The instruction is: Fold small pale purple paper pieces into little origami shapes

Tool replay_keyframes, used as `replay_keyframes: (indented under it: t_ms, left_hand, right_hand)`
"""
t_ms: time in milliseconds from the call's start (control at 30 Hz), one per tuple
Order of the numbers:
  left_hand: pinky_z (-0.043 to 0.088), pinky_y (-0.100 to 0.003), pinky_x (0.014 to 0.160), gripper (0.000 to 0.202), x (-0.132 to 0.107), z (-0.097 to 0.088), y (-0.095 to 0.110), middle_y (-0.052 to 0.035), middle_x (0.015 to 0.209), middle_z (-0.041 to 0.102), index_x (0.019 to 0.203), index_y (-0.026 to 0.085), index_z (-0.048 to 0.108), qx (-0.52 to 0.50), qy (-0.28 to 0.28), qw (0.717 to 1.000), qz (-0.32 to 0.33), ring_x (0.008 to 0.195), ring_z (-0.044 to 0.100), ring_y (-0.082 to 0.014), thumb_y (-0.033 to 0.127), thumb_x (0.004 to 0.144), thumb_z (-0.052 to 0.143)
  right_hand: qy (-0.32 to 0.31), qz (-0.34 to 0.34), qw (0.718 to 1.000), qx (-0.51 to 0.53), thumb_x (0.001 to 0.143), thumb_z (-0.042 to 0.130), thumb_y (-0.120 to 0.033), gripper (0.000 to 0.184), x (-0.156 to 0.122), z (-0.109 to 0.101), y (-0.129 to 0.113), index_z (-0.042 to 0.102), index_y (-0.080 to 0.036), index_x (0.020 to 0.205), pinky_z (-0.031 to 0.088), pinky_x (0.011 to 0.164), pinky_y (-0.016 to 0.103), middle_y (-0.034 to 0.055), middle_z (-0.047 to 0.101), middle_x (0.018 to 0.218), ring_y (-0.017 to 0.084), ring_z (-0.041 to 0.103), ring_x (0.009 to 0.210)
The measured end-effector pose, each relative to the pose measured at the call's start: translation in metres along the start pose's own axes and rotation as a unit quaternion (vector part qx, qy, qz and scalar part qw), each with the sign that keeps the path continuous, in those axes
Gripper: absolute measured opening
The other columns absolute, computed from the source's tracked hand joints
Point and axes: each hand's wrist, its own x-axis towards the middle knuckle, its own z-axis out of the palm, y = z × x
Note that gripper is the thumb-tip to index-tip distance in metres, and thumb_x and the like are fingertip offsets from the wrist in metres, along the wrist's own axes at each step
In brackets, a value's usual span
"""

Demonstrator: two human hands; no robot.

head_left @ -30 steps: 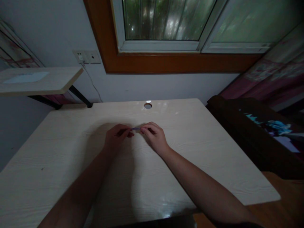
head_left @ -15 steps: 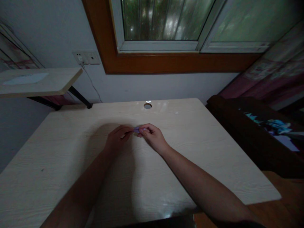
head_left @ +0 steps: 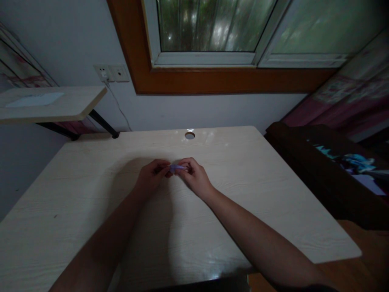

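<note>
My left hand and my right hand meet over the middle of a pale wooden desk. Both pinch a small purple piece held between their fingertips, just above the desk top. The fingers of each hand are curled and closed on it. The piece is tiny and the light is dim, so I cannot make out what it is or how it is shaped.
A round cable hole sits near the desk's far edge. A raised side shelf juts out at the left. A wall socket with a cord is behind it. Dark furniture stands right of the desk.
The hands have drawn closer together and dropped slightly. The purple piece looked stretched out flat a second ago and now looks bunched shorter between the fingertips.
</note>
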Motion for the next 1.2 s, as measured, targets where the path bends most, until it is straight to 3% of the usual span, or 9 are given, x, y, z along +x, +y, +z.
replay_keyframes:
  t_ms: [100, 300, 767, 1100, 1200]
  left_hand:
    - [0.057, -0.029, 0.07, 0.027, -0.001, 0.001, -0.002, -0.0037, 0.077, 0.073, 0.098, 0.018, 0.065, 0.037, 0.008, 0.999, 0.019, 0.069, 0.071, -0.0169, 0.041, 0.083, 0.064]
    - [0.056, -0.027, 0.077, 0.021, -0.004, 0.002, -0.002, -0.002, 0.088, 0.074, 0.101, 0.021, 0.066, 0.149, -0.023, 0.987, 0.047, 0.079, 0.071, -0.0161, 0.033, 0.085, 0.063]
    - [0.06, -0.032, 0.067, 0.026, -0.003, 0.007, -0.006, -0.0025, 0.076, 0.072, 0.099, 0.017, 0.055, -0.081, -0.014, 0.997, -0.002, 0.067, 0.072, -0.0175, 0.037, 0.084, 0.065]
    - [0.06, -0.035, 0.072, 0.033, -0.003, 0.005, 0.004, -0.0046, 0.083, 0.072, 0.117, 0.018, 0.05, -0.09, -0.026, 0.995, -0.014, 0.072, 0.072, -0.0181, 0.039, 0.092, 0.052]
    - [0.057, -0.029, 0.066, 0.031, -0.002, 0.004, 0.007, -0.0031, 0.077, 0.071, 0.105, 0.017, 0.058, -0.022, -0.05, 0.998, -0.018, 0.066, 0.069, -0.0164, 0.042, 0.088, 0.057]
  right_hand:
    - [-0.011, 0.0, 0.999, -0.031, 0.083, 0.068, -0.034, 0.03, 0.002, -0.001, 0.001, 0.061, -0.021, 0.11, 0.052, 0.071, 0.027, 0.0034, 0.072, 0.09, 0.015, 0.067, 0.077]
    - [-0.018, -0.04, 0.993, -0.111, 0.086, 0.066, -0.035, 0.017, 0.005, -0.002, -0.001, 0.072, -0.02, 0.09, 0.047, 0.07, 0.025, 0.0034, 0.07, 0.085, 0.015, 0.063, 0.078]
    - [-0.009, -0.008, 0.995, -0.096, 0.089, 0.06, -0.03, 0.014, 0.005, 0.0, 0.003, 0.068, -0.019, 0.085, 0.044, 0.064, 0.024, 0.001, 0.064, 0.075, 0.013, 0.058, 0.068]
    - [-0.015, -0.006, 0.993, -0.121, 0.092, 0.056, -0.029, 0.015, 0.006, -0.003, 0.002, 0.064, -0.019, 0.084, 0.044, 0.067, 0.024, 0.0, 0.062, 0.072, 0.014, 0.057, 0.069]
    - [-0.016, -0.012, 0.992, -0.128, 0.092, 0.055, -0.029, 0.015, 0.005, -0.002, 0.002, 0.064, -0.019, 0.086, 0.044, 0.069, 0.024, 0.0006, 0.063, 0.076, 0.014, 0.058, 0.072]
